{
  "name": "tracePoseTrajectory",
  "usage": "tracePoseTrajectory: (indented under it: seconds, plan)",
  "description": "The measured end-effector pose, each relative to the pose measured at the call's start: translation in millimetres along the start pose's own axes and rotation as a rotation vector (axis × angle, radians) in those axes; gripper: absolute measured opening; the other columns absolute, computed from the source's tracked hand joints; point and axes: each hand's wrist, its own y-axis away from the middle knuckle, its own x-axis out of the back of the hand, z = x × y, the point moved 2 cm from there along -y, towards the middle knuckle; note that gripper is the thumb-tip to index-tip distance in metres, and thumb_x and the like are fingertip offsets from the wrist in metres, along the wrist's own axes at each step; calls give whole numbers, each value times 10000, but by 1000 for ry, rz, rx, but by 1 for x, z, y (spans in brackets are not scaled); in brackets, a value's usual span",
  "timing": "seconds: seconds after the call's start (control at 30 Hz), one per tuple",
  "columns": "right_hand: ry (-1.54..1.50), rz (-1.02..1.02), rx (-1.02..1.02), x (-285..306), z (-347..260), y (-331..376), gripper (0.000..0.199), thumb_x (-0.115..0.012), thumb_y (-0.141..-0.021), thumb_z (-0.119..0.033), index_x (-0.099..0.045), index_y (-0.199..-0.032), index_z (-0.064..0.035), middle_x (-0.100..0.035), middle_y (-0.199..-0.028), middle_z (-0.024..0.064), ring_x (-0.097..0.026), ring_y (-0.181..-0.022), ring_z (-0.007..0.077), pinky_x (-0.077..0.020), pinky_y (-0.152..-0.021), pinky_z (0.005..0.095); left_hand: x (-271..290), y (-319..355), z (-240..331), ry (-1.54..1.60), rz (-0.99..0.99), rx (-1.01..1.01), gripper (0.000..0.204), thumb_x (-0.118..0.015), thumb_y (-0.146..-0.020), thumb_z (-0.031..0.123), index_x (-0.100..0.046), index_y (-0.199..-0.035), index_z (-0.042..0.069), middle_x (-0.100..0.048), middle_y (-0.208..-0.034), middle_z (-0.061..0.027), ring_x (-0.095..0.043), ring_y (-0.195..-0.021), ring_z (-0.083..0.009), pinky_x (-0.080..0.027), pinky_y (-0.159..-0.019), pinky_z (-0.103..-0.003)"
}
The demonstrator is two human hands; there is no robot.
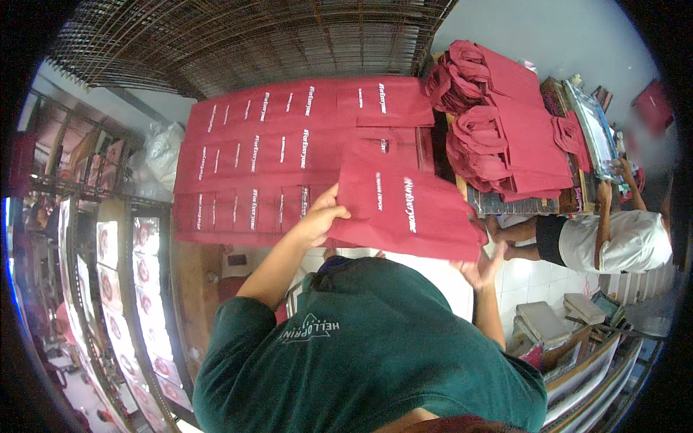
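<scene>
A dark red fabric bag (382, 216) with white printing hangs before my chest, slightly tilted. My left hand (323, 218) is closed on its left edge, thumb on top. At its lower right corner, my right hand (482, 269) grips the bag, with some fingers hidden beneath it. Behind the held bag, rows of similar printed red bags (238, 155) lie overlapping across a work surface, covering most of it. The held bag hides part of the nearest row on the right.
Thick stacks of red bags with bunched handles (480, 141) stand to the right. Beyond them a co-worker in a white shirt (613, 242) handles a framed screen (593, 130). A metal mesh rack (267, 43) hangs over the far side. Frames (541, 325) lean at the lower right.
</scene>
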Motion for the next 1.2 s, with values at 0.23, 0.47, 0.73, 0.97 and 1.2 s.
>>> tracePoseTrajectory:
  seconds: [0.23,0.47,0.73,0.97,1.2]
  plan:
    - [889,435,145,-28,-21,-103,179,-599,-786,-78,-479,-916,-47,-547,-914,46,-520,-863,161,-422,-780,308,53,-19,19,-23,54,22,743,-445,-687,-77,-238,-1389,52,-493,-1227,-86,-489,-1079,-162,-398,-912,-266]
    - [1124,409,435,-106,-49,-151,209,-630,-785,-51,-421,-787,-51,-533,-773,25,-509,-711,104,-423,-664,252,96,-49,31,-209,179,-357,739,-491,-746,-97,-199,-1403,72,-508,-1208,-93,-543,-1000,-169,-452,-832,-288]
    - [1558,816,495,63,-51,-280,262,-643,-724,-104,-513,-914,20,-616,-829,142,-586,-794,213,-451,-712,340,149,-169,-68,-1000,595,-121,450,-656,-731,109,-531,-1162,79,-588,-1038,-177,-594,-920,-302,-485,-791,-373]
    - [1847,1066,421,83,-24,-282,369,-588,-681,-143,-462,-1012,-40,-607,-913,247,-583,-874,418,-454,-778,467,169,-195,-110,-1207,671,-310,386,-680,-720,165,-598,-1086,70,-595,-995,-193,-560,-955,-337,-453,-846,-409]
    - [1989,1156,248,59,-20,-273,525,-582,-690,-180,-420,-1170,-46,-606,-941,249,-582,-902,412,-457,-805,466,162,-196,-103,-1194,632,-224,361,-636,-739,123,-591,-1091,56,-537,-1110,-145,-548,-991,-318,-464,-842,-378]
